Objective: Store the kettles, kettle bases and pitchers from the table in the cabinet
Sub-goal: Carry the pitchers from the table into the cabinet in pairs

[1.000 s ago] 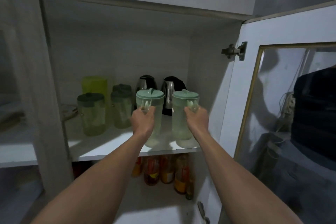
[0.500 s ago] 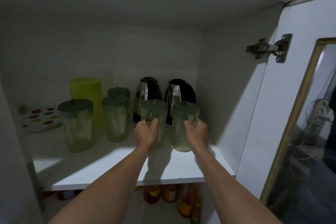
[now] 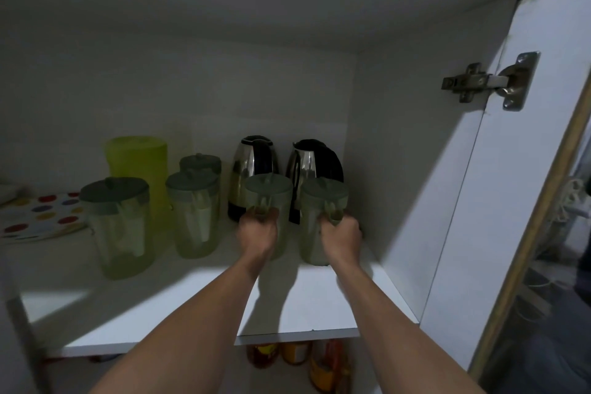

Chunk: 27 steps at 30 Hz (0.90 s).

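Each hand, left hand (image 3: 257,231) and right hand (image 3: 341,237), has its fingers clenched around a pitcher handle, setting left pitcher (image 3: 268,201) and right pitcher (image 3: 321,217) upright before the kettles (image 3: 254,166), likely to fill the shelf (image 3: 192,307) back-to-front.

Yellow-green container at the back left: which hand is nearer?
Left. The left hand grips a pitcher right of the yellow-green container; the right hand is farther right, by the cabinet wall.

Left hand (image 3: 258,230) and right hand (image 3: 341,235) each grip a lidded pitcher's handle on the shelf (image 3: 198,307), just before two kettles (image 3: 254,166).
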Available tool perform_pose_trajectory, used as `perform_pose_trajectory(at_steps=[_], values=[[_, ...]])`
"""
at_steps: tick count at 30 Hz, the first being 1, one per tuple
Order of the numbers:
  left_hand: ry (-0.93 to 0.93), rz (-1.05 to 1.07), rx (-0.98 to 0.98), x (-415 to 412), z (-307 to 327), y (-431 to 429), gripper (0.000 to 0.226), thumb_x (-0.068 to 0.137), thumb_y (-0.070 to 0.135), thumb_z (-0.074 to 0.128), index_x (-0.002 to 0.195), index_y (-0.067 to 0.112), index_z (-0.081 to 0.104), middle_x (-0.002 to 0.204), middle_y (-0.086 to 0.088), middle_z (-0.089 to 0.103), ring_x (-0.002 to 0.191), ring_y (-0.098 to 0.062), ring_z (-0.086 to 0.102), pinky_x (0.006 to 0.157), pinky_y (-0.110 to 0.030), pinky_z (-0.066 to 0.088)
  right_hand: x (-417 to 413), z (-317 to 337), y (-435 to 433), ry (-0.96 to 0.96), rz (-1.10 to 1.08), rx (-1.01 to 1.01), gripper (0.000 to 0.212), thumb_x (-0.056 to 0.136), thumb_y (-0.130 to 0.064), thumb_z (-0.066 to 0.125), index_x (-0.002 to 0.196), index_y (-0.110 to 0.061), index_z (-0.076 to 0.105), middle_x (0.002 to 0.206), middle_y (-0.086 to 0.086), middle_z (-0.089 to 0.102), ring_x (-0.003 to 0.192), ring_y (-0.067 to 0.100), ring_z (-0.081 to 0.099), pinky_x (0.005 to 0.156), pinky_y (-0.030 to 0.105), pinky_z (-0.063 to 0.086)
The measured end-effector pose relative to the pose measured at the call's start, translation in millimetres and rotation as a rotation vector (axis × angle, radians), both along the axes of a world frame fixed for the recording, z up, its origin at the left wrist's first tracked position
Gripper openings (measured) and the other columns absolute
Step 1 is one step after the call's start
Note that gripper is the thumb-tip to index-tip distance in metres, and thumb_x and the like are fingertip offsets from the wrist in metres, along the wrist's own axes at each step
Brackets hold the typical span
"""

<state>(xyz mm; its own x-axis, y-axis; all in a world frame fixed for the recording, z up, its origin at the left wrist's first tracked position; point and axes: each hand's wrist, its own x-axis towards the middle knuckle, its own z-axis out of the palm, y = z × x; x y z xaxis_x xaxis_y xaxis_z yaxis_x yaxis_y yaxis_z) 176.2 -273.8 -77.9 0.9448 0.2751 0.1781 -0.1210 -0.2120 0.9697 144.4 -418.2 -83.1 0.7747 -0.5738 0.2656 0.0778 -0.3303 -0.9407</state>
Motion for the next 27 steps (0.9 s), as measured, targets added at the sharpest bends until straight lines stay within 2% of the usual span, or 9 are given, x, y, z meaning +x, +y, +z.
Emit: perform_pose_trajectory(at_steps=[5,9,12,14,16,18,23,25,27], values=[[0.029,-0.018,0.052,2,1,4,0.033,0.092,0.034,0.064,0.101,0.003,0.068,0.095,-0.018,0.070,0.094,-0.036,0.064,0.072,-0.027,0.040,-2,3,-1,0.063,0.017,0.004,0.024,0.090,-0.030,0.067,0.092,-0.006,0.068,0.077,0.004,0.066,0.078,0.028,0.062,0.066,0.026,0.038],[0.001,0.019,0.123,-5,5,7,0.052,0.091,0.041,0.067,0.123,0.001,0.058,0.116,-0.021,0.067,0.111,-0.039,0.061,0.088,-0.034,0.046,-7,3,0,0.130,0.008,-0.003,0.038,0.083,-0.046,0.074,0.098,-0.011,0.071,0.090,0.005,0.072,0.086,0.029,0.067,0.069,0.026,0.043],[0.046,0.048,0.209,-16,9,9,0.062,0.086,0.052,0.068,0.113,-0.001,0.054,0.109,-0.023,0.065,0.106,-0.039,0.061,0.085,-0.035,0.047,-18,4,1,0.186,-0.019,-0.048,0.050,0.075,-0.056,0.077,0.099,-0.013,0.068,0.092,0.004,0.070,0.085,0.027,0.067,0.070,0.030,0.049],[0.077,0.092,0.295,-23,12,13,0.074,0.076,0.067,0.066,0.105,0.000,0.051,0.106,-0.022,0.065,0.102,-0.040,0.061,0.089,-0.042,0.048,-29,5,2,0.219,-0.051,-0.098,0.063,0.069,-0.063,0.076,0.104,-0.012,0.062,0.100,0.006,0.067,0.092,0.030,0.066,0.077,0.037,0.055],[0.057,0.156,0.316,-33,17,15,0.084,0.073,0.066,0.071,0.119,0.000,0.047,0.118,-0.023,0.058,0.111,-0.041,0.053,0.094,-0.046,0.045,-42,11,2,0.241,-0.097,-0.165,0.070,0.072,-0.064,0.074,0.113,-0.010,0.057,0.111,0.009,0.063,0.101,0.033,0.063,0.082,0.043,0.056],[-0.020,0.190,0.314,-48,27,15,0.079,0.079,0.055,0.073,0.127,0.001,0.040,0.127,-0.023,0.051,0.117,-0.039,0.047,0.093,-0.046,0.042,-55,20,2,0.246,-0.145,-0.245,0.065,0.082,-0.058,0.070,0.122,-0.009,0.054,0.121,0.011,0.059,0.110,0.034,0.060,0.086,0.044,0.055],[-0.281,0.091,0.428,-95,49,27,0.042,0.095,0.051,0.053,0.113,0.014,0.045,0.112,-0.010,0.060,0.101,-0.028,0.052,0.079,-0.040,0.045,-108,49,7,0.233,-0.175,-0.411,0.047,0.096,-0.038,0.059,0.133,-0.010,0.048,0.135,0.012,0.052,0.125,0.034,0.050,0.099,0.046,0.046],[-0.340,0.009,0.520,-113,59,36,0.038,0.097,0.051,0.047,0.113,0.016,0.048,0.109,-0.008,0.062,0.101,-0.028,0.055,0.079,-0.042,0.048,-134,60,12,0.207,-0.142,-0.486,0.036,0.097,-0.031,0.057,0.125,-0.009,0.051,0.125,0.014,0.056,0.117,0.034,0.055,0.092,0.041,0.048],[-0.395,-0.092,0.626,-135,69,45,0.039,0.099,0.050,0.043,0.115,0.016,0.051,0.111,-0.010,0.064,0.101,-0.030,0.057,0.080,-0.044,0.050,-162,72,19,0.193,-0.120,-0.558,0.020,0.094,-0.027,0.056,0.102,-0.009,0.053,0.106,0.014,0.060,0.098,0.034,0.059,0.075,0.036,0.046]])
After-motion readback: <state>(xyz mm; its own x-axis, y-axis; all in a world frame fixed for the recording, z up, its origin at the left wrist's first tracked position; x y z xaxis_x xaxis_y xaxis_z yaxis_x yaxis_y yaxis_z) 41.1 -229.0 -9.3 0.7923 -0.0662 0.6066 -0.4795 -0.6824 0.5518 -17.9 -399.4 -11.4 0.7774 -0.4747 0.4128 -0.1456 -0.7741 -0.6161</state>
